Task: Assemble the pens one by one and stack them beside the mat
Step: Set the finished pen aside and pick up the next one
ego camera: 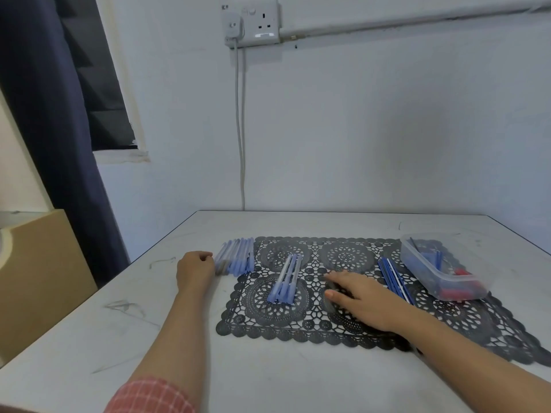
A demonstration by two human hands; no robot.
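A black lace mat (298, 326) lies on the white table. Beside its far left corner is a stack of light blue assembled pens (238, 257). My left hand (193, 268) rests at the stack's left edge with its fingers curled; whether it grips a pen is hidden. On the mat lie a few light blue pen barrels (284, 283) and a bundle of thin dark blue refills (395, 278). My right hand (357, 299) lies flat on the mat between them, fingers stretched out over some small dark parts (328, 304).
A clear plastic container (417, 263) holding blue and red pen parts stands on the mat's far right corner. The table (149, 323) meets the wall at the back, where a cable hangs from a socket (253, 23). A dark curtain (59, 144) hangs at left.
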